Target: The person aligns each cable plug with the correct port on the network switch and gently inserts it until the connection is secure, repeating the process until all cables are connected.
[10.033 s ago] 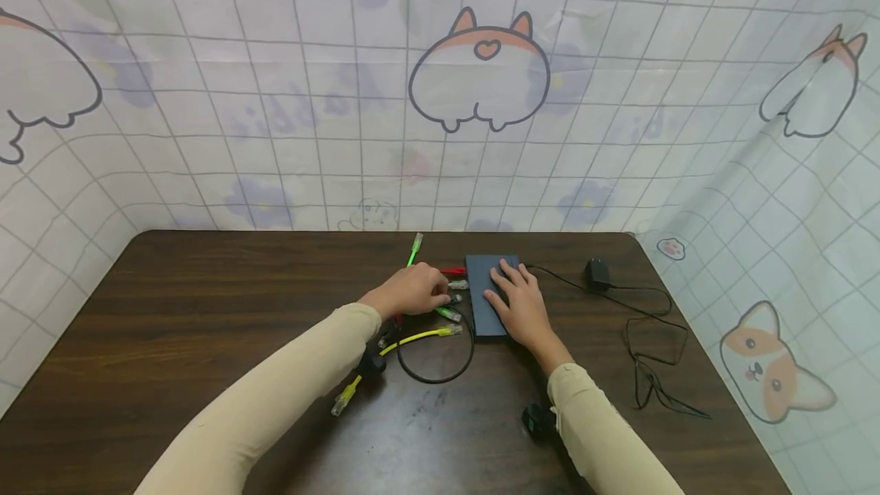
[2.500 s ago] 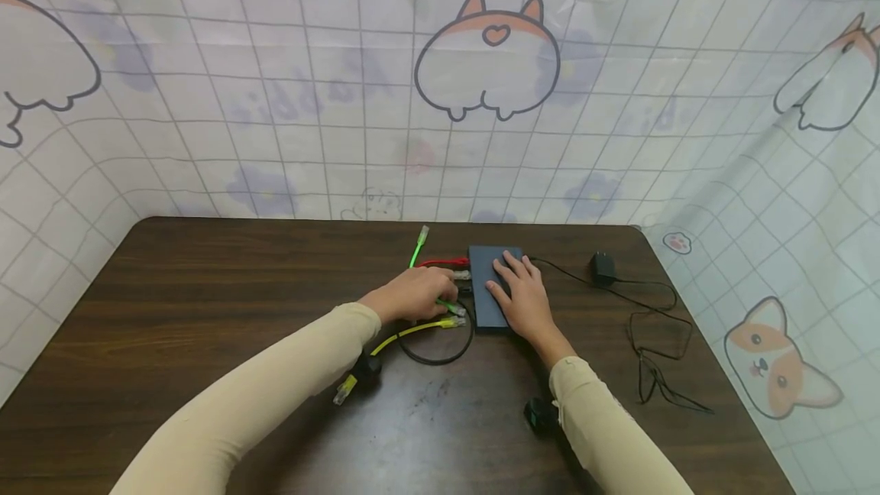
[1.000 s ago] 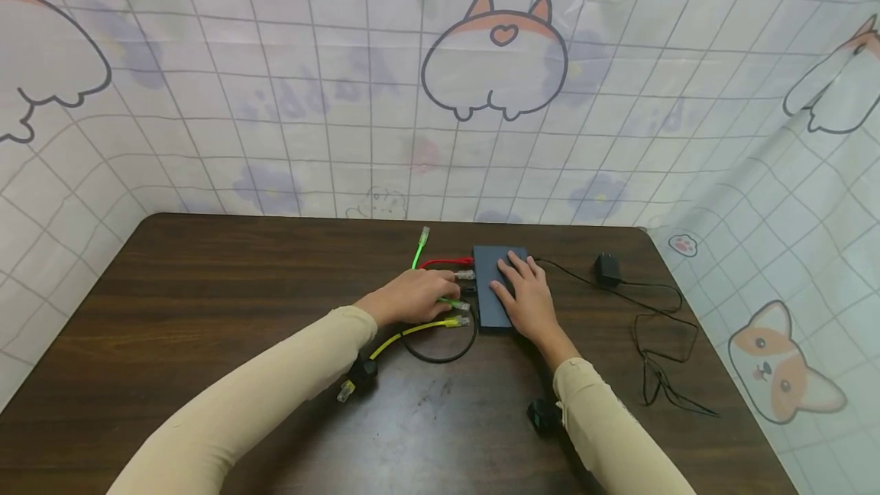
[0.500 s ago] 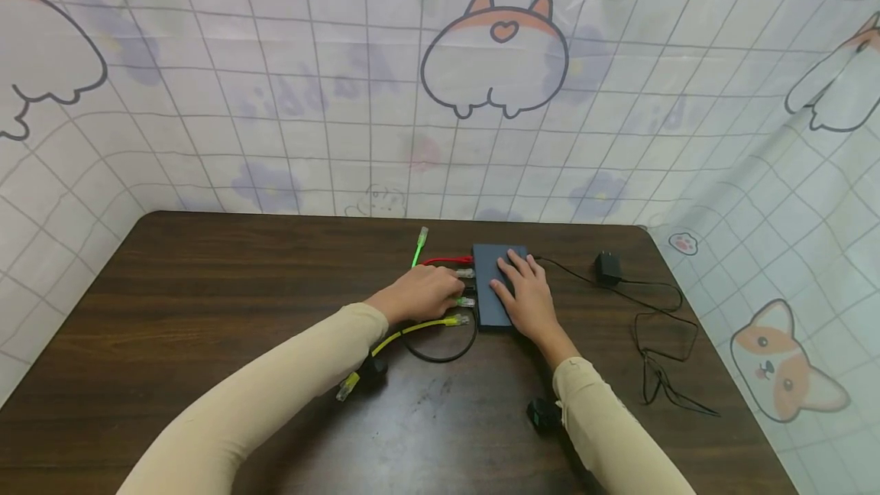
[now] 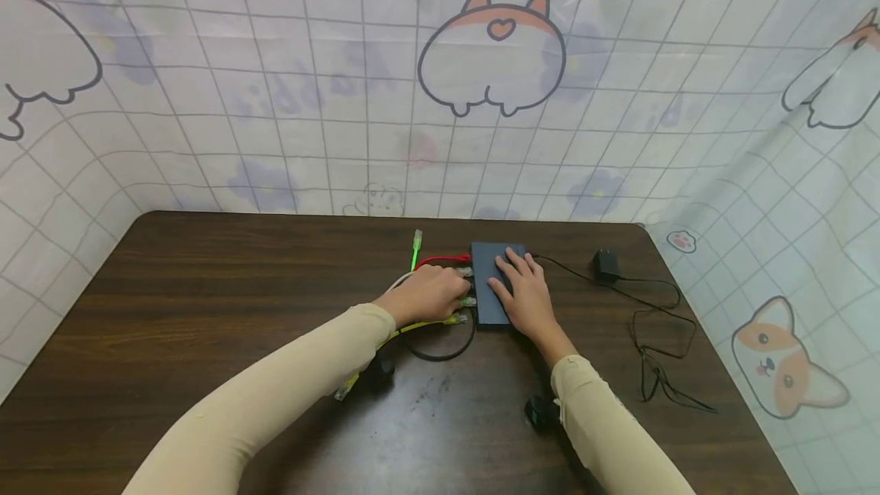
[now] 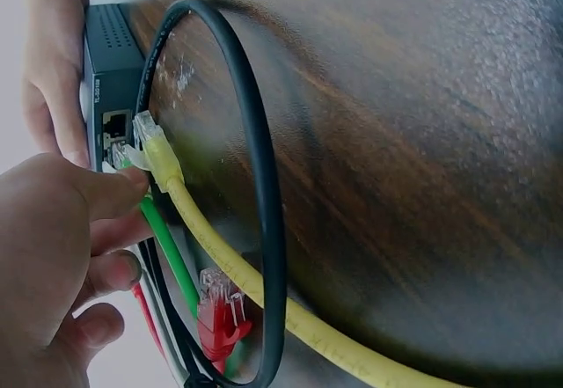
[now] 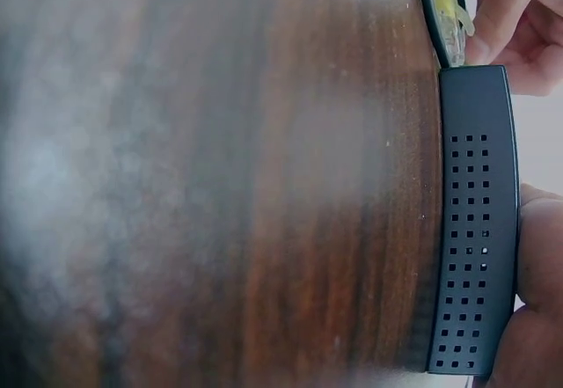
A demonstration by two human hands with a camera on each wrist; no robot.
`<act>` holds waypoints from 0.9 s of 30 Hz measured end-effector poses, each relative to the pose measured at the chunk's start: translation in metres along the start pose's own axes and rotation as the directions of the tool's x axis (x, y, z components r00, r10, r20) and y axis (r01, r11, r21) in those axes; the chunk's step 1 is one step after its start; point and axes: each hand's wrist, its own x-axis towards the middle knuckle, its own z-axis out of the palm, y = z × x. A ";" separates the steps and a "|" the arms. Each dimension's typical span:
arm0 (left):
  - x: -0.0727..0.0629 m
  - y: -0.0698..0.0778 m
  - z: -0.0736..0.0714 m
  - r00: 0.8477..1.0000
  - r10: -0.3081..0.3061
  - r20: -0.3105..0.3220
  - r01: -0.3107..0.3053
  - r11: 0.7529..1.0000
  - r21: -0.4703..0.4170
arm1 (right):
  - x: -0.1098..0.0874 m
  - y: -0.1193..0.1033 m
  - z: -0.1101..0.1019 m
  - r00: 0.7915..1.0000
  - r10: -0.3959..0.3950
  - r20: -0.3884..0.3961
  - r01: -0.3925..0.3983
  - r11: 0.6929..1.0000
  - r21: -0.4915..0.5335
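A dark blue-grey network switch (image 5: 483, 266) lies on the table, and my right hand (image 5: 526, 296) rests on its top with fingers spread. At the switch's left side, my left hand (image 5: 431, 290) pinches the green Ethernet cable (image 6: 169, 237) by its plug between thumb and finger. That plug is right at a port, its tip partly hidden by the thumb. Beside it an uncovered port (image 6: 115, 125) shows, with the clear plug of a yellow Ethernet cable (image 6: 162, 156) just in front. Red (image 5: 447, 258) and white cables and a black cable (image 6: 257, 133) also run to that side.
The green cable's other end (image 5: 416, 241) points toward the wall. A loose red plug (image 6: 217, 316) lies among the cables. Right of the switch are a black power adapter (image 5: 606, 266) and its tangled cord (image 5: 646, 354). A patterned curtain (image 5: 302, 136) stands behind the table.
Ten seconds ago my left hand was at the black cable's plug. It now has the green plug, moved right up to the switch in the last second. My right hand stays on the switch.
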 end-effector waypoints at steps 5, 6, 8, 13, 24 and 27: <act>0.001 0.000 0.002 1.000 0.001 0.005 -0.001 1.000 -0.004 | 0.000 0.000 0.000 1.000 -0.001 0.002 0.001 1.000 0.007; 0.001 0.001 0.002 1.000 -0.001 0.005 0.001 1.000 -0.008 | 0.000 0.000 0.000 1.000 -0.001 0.002 0.001 1.000 0.007; 0.002 0.001 0.002 1.000 -0.005 0.009 0.006 1.000 -0.005 | 0.000 -0.001 0.000 1.000 -0.003 0.002 0.003 1.000 0.006; 0.003 0.002 0.002 1.000 -0.013 0.022 0.013 1.000 -0.004 | 0.001 -0.001 0.000 1.000 -0.009 0.006 0.009 1.000 0.004; 0.007 0.003 -0.001 0.995 0.002 0.098 0.009 0.994 -0.109 | 0.002 -0.002 -0.001 1.000 -0.006 0.013 0.006 1.000 -0.002; 0.007 0.002 0.000 0.994 0.009 0.105 0.004 0.993 -0.120 | 0.002 -0.002 -0.001 1.000 -0.005 0.006 0.005 1.000 0.008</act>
